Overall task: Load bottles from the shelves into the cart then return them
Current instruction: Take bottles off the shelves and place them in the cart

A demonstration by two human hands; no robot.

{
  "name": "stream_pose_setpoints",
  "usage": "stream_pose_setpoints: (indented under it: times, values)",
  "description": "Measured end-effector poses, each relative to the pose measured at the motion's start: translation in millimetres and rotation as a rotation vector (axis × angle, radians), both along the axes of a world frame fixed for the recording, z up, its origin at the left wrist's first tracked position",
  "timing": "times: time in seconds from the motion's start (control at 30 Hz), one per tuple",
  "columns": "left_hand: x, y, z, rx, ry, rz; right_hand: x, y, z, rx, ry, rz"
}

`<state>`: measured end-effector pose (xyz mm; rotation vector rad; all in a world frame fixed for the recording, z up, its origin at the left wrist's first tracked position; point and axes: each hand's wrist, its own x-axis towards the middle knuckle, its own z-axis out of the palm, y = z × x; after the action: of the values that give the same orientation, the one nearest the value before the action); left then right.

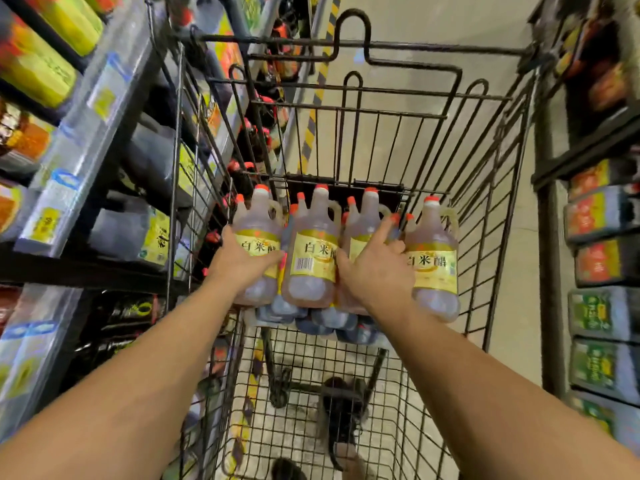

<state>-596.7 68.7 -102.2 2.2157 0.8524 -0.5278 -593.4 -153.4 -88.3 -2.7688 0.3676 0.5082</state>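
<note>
Several clear vinegar jugs with orange caps and yellow labels lie stacked in the far end of a black wire cart (485, 209). My left hand (242, 258) grips the leftmost jug (256, 230) around its body. My right hand (377, 268) rests on the third jug (363, 223), its index finger stretched up toward the neck and the other fingers curled on the label. Between my hands lies a second jug (313, 261), and a fourth jug (434, 258) lies to the right. More jugs show underneath the top row.
Store shelves (90, 140) with dark bottles and price tags stand close along the cart's left side. Another shelf (602, 258) of labelled bottles lines the right. The pale aisle floor (433, 22) runs ahead past the cart. My feet show through the cart's mesh bottom.
</note>
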Motion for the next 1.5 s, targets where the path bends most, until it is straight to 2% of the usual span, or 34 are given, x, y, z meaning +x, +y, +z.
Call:
stream_pose_setpoints:
  times: [0.17,0.3,0.4,0.53,0.7,0.9,1.2,1.4,1.5]
  values:
    - [9.2,4.5,-5.3,-0.005,0.035,0.079,-2.5,1.3,4.2,0.027,-0.025,-0.002]
    - [10.5,6.2,-2.5,-0.142,0.032,0.172,-2.9,3.5,1.9,0.031,-0.027,-0.024]
    - [3.5,3.6,1.9,-0.160,-0.025,0.209,-3.0,5.3,-3.5,0.025,-0.041,-0.032]
    - [-13.9,-1.1,21.0,-0.056,-0.147,0.115,-2.6,7.1,-9.7,0.040,-0.044,-0.051]
    - [-45.6,-15.3,64.9,-0.040,-0.285,-0.037,-1.0,5.0,-5.7,0.109,-0.022,-0.063]
    - [-104.9,-28.1,117.4,-0.096,-0.486,-0.072,6.2,-6.8,12.7,0.367,0.016,-0.113]
    - [-200.6,-14.2,173.1,-0.174,-0.691,0.048,-61.1,-1.5,68.7,0.487,-0.349,-0.003]
    - [-273.1,8.9,208.1,-0.121,-0.783,0.127,-131.0,23.9,141.5,0.628,-0.540,0.103]
    - [-309.9,24.2,229.1,-0.121,-0.814,0.165,-171.0,44.0,185.2,0.719,-0.569,0.100]
